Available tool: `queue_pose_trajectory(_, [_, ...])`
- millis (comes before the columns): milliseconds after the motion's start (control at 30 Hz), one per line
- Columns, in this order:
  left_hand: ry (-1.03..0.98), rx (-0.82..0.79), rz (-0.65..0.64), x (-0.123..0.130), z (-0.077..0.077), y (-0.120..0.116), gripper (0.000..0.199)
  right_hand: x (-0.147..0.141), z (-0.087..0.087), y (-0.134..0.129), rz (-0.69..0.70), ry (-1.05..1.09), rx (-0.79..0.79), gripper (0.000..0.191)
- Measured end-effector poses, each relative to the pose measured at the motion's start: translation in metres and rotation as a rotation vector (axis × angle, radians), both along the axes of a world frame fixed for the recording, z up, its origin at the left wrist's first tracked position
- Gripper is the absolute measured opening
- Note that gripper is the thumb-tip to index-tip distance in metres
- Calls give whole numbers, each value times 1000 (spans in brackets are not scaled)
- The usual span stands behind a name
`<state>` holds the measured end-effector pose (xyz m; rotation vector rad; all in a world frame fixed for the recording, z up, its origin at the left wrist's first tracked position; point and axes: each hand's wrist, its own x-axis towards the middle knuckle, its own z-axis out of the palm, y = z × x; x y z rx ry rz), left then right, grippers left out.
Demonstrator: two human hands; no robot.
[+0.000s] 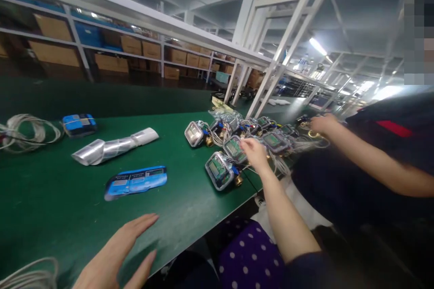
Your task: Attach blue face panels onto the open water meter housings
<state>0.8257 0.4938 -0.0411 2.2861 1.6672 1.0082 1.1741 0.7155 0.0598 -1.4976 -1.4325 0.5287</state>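
My left hand (118, 253) hovers over the green table's near side, thumb and fingers apart, holding nothing. My right hand (254, 151) reaches into a cluster of meters, its fingers drawn together at the right edge of a clear-cased meter (233, 148) with a green circuit board inside. The fingertips are partly blurred. In front of it lies another meter (219, 171) with a display and a brass fitting. A further meter (194, 134) tilts at the cluster's left. Between my hands lie blue label sheets (137, 182), and behind them a rolled silvery sheet (115, 146).
A banded blue stack (79, 125) and coiled grey cable (29, 133) lie at the far left; more cable (32, 275) is near the front. A co-worker's hand (323, 125) works among meters at right. White frame posts (271, 54) rise behind the table.
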Motion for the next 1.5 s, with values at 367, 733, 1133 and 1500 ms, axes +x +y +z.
queue_pose_trajectory(367, [-322, -383, -53, 42, 0, 21, 42, -73, -24, 64, 250, -312, -596, 26])
queue_pose_trajectory(733, [-813, -543, 28, 112, -8, 48, 107, -67, -24, -2, 286, 121, -569, 31])
queue_pose_trajectory(1133, [-704, -181, 369, 97, 12, 62, 113, -100, -33, -93, 387, 415, -415, 37])
queue_pose_trajectory(1500, [-342, -3, 64, 71, 1, 60, 101, 12, -19, 12, -87, 44, -332, 27])
